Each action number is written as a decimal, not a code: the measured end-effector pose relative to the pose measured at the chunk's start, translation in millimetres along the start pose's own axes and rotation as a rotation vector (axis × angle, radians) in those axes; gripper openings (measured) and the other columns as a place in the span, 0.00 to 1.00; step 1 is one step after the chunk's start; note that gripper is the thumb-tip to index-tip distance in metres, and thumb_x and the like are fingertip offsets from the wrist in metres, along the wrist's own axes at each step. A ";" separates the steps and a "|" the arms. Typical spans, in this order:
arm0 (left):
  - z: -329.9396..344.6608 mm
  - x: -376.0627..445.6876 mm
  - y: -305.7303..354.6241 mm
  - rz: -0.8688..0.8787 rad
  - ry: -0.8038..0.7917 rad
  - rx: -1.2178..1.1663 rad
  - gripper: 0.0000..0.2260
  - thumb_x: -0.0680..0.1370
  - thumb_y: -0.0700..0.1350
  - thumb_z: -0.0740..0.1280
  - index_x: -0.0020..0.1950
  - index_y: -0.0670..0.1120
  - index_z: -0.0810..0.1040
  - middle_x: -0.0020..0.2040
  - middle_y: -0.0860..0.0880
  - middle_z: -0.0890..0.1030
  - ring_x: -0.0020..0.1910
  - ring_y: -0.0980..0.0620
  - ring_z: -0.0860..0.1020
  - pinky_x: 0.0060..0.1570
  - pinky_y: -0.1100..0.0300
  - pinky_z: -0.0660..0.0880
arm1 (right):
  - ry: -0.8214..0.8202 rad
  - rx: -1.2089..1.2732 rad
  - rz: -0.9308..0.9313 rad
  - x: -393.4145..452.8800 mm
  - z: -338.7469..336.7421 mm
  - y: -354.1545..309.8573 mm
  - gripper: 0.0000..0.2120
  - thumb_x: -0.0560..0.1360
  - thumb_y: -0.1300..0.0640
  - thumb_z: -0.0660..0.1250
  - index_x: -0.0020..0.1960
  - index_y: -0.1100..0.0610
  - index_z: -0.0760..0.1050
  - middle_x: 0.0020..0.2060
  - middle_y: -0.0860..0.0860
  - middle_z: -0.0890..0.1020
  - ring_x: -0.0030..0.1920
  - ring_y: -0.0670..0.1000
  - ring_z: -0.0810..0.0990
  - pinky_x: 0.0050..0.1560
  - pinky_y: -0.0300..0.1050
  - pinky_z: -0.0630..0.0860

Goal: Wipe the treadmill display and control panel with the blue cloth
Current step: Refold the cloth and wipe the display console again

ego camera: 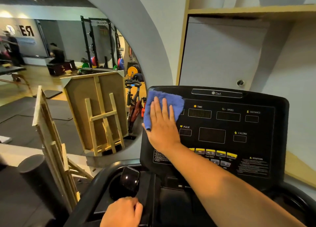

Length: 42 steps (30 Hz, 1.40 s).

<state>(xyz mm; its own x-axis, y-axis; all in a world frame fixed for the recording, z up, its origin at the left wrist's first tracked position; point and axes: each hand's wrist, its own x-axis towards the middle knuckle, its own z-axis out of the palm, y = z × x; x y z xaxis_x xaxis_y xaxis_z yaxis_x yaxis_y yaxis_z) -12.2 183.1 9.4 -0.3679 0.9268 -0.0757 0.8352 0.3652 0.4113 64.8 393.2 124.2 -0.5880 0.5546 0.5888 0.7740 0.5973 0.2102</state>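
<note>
The blue cloth [163, 105] lies flat against the upper left corner of the treadmill's black control panel [266, 141], its left edge hanging just over the panel's side. The right hand [161, 124] presses it there with an open palm; its fingers [164, 107] are straight and slightly spread, pointing up across the cloth, and the forearm reaches in from the lower right. Just right of the cloth sit the dark display windows labelled TIME [199, 113], SPEED [228, 116] and DISTANCE [251, 118], with PULSE, a larger centre window [212, 135] and CALORIE in the row below. Beneath these runs a row of yellow buttons [220, 153], partly covered at its left end by the wrist, and a block of white caution text at the lower right.

The left hand [122, 212] rests low at the bottom edge on the treadmill's black handlebar frame [95, 180], its fingers curled; what they close on cannot be made out. Just above it a dark rounded grip [130, 178] stands up from the frame.

To the left, a large round mirror [68, 64] reflects a gym floor, a squat rack with coloured weight plates and two people. A wooden easel [51, 132] leans in front of it.
</note>
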 end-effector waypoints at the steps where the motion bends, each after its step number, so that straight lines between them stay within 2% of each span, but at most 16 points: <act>1: 1.1 0.5 -0.6 0.001 0.009 -0.014 0.18 0.81 0.61 0.56 0.52 0.53 0.82 0.36 0.56 0.74 0.31 0.59 0.71 0.43 0.65 0.68 | -0.009 -0.016 -0.070 -1.8 0.4 5.9 0.40 0.81 0.40 0.55 0.81 0.62 0.45 0.81 0.60 0.47 0.81 0.62 0.42 0.79 0.62 0.47; 4: 6.2 2.5 -2.6 -0.001 0.003 -0.031 0.18 0.80 0.63 0.56 0.56 0.58 0.82 0.45 0.58 0.80 0.37 0.58 0.74 0.48 0.64 0.72 | -0.034 -0.031 -0.284 -16.0 -3.5 44.9 0.38 0.81 0.44 0.58 0.82 0.61 0.47 0.82 0.57 0.49 0.81 0.59 0.43 0.80 0.58 0.47; 7: 7.1 4.2 -2.3 0.000 -0.003 -0.016 0.18 0.80 0.63 0.56 0.59 0.61 0.81 0.46 0.61 0.78 0.40 0.59 0.73 0.53 0.64 0.74 | -0.035 -0.021 -0.252 -40.6 -5.0 88.2 0.38 0.78 0.48 0.60 0.82 0.60 0.48 0.82 0.55 0.50 0.81 0.56 0.45 0.80 0.58 0.50; 12: 7.6 5.2 0.6 -0.030 -0.016 0.010 0.16 0.80 0.63 0.56 0.58 0.63 0.81 0.46 0.60 0.77 0.44 0.59 0.76 0.52 0.64 0.73 | -0.002 0.008 0.072 -90.1 -11.0 154.6 0.39 0.78 0.51 0.61 0.82 0.57 0.44 0.82 0.53 0.48 0.81 0.54 0.42 0.80 0.57 0.47; 16: 5.0 5.4 3.6 -0.051 -0.042 0.020 0.16 0.81 0.62 0.57 0.56 0.61 0.83 0.46 0.61 0.77 0.43 0.60 0.74 0.51 0.65 0.71 | 0.096 0.094 0.560 -125.8 -14.6 190.7 0.33 0.83 0.45 0.51 0.82 0.57 0.44 0.82 0.54 0.49 0.81 0.54 0.43 0.80 0.59 0.47; 20: 2.7 7.9 3.6 -0.077 -0.064 0.026 0.16 0.81 0.64 0.57 0.54 0.62 0.83 0.51 0.61 0.82 0.53 0.62 0.80 0.53 0.65 0.69 | 0.193 0.164 0.923 -119.9 -12.4 182.6 0.33 0.83 0.42 0.44 0.82 0.59 0.44 0.81 0.57 0.50 0.81 0.57 0.45 0.79 0.61 0.47; 23: 3.7 6.8 0.0 -0.052 -0.066 0.045 0.16 0.80 0.64 0.56 0.54 0.60 0.82 0.50 0.58 0.80 0.50 0.58 0.79 0.50 0.63 0.70 | 0.241 0.317 1.101 -79.6 -19.2 146.5 0.36 0.82 0.40 0.45 0.81 0.61 0.46 0.81 0.59 0.50 0.81 0.61 0.45 0.79 0.62 0.45; 25: 4.4 4.4 -1.8 -0.027 -0.045 0.048 0.16 0.80 0.63 0.56 0.51 0.58 0.80 0.50 0.57 0.80 0.47 0.56 0.78 0.49 0.61 0.72 | 0.207 0.307 1.019 -59.2 -18.6 110.5 0.36 0.82 0.39 0.46 0.81 0.61 0.45 0.81 0.60 0.50 0.81 0.62 0.45 0.79 0.62 0.45; 28: 5.3 4.2 -4.2 -0.012 -0.037 0.050 0.16 0.81 0.61 0.56 0.51 0.55 0.81 0.47 0.58 0.77 0.43 0.56 0.73 0.51 0.59 0.74 | 0.151 0.192 0.682 -46.3 -7.1 50.4 0.37 0.82 0.39 0.47 0.81 0.63 0.46 0.81 0.61 0.50 0.80 0.64 0.46 0.79 0.64 0.46; 31: 6.2 4.1 -4.5 -0.018 -0.038 0.065 0.16 0.81 0.60 0.56 0.51 0.54 0.80 0.47 0.58 0.78 0.46 0.56 0.78 0.53 0.59 0.76 | 0.048 0.116 0.298 -49.8 6.2 14.2 0.38 0.82 0.39 0.52 0.81 0.62 0.45 0.81 0.61 0.47 0.80 0.65 0.42 0.79 0.64 0.46; 34: 7.5 4.6 -3.7 -0.029 -0.034 0.074 0.16 0.82 0.60 0.57 0.52 0.54 0.81 0.52 0.57 0.82 0.55 0.56 0.82 0.53 0.59 0.75 | -0.047 -0.003 -0.056 -60.6 11.3 18.8 0.41 0.80 0.42 0.59 0.82 0.60 0.43 0.81 0.59 0.45 0.80 0.64 0.39 0.79 0.63 0.42; 37: 7.3 4.8 -1.1 -0.042 -0.066 0.104 0.16 0.82 0.59 0.56 0.53 0.55 0.81 0.57 0.56 0.84 0.52 0.53 0.81 0.54 0.57 0.75 | -0.077 -0.022 -0.332 -76.0 12.3 50.2 0.39 0.79 0.48 0.61 0.82 0.57 0.46 0.82 0.56 0.48 0.81 0.60 0.42 0.80 0.59 0.42; 39: 6.4 4.2 -0.2 -0.047 -0.086 0.113 0.15 0.83 0.58 0.56 0.52 0.57 0.81 0.59 0.57 0.83 0.48 0.52 0.76 0.53 0.56 0.74 | -0.091 -0.019 -0.391 -92.9 12.5 78.7 0.37 0.79 0.50 0.62 0.82 0.56 0.48 0.82 0.54 0.51 0.81 0.58 0.45 0.80 0.57 0.45; 42: 4.9 3.5 2.9 -0.049 -0.084 0.109 0.14 0.83 0.58 0.56 0.51 0.61 0.83 0.59 0.58 0.83 0.48 0.54 0.75 0.53 0.58 0.74 | -0.075 -0.003 -0.279 -124.5 9.1 124.3 0.38 0.78 0.51 0.63 0.82 0.56 0.50 0.82 0.53 0.51 0.81 0.55 0.45 0.80 0.55 0.44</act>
<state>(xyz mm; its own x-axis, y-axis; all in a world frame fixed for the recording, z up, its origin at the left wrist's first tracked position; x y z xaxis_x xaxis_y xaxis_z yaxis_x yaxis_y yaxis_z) -9.0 187.8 5.9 -0.3778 0.9100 -0.1710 0.8581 0.4135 0.3045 232.0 403.7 70.0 -0.7939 0.4104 0.4487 0.5805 0.7312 0.3582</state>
